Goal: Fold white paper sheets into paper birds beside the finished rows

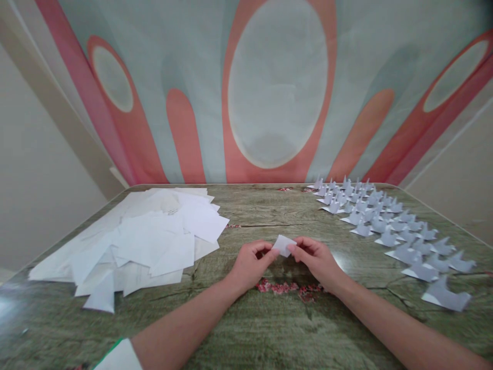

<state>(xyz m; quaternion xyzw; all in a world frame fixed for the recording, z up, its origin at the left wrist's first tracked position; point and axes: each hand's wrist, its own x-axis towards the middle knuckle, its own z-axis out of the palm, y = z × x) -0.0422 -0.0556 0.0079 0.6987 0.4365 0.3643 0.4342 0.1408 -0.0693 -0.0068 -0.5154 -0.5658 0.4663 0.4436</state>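
A small folded piece of white paper (283,244) is held just above the table between both hands. My left hand (250,263) pinches its left edge with curled fingers. My right hand (316,259) pinches its right edge between thumb and fingers. Both hands rest low over the middle of the green, wood-grained table (254,318).
A loose heap of white paper sheets (142,241) covers the table's left half. Rows of several folded white paper figures (389,226) line the right side. A patterned pink, orange and grey cloth (269,87) hangs behind the table.
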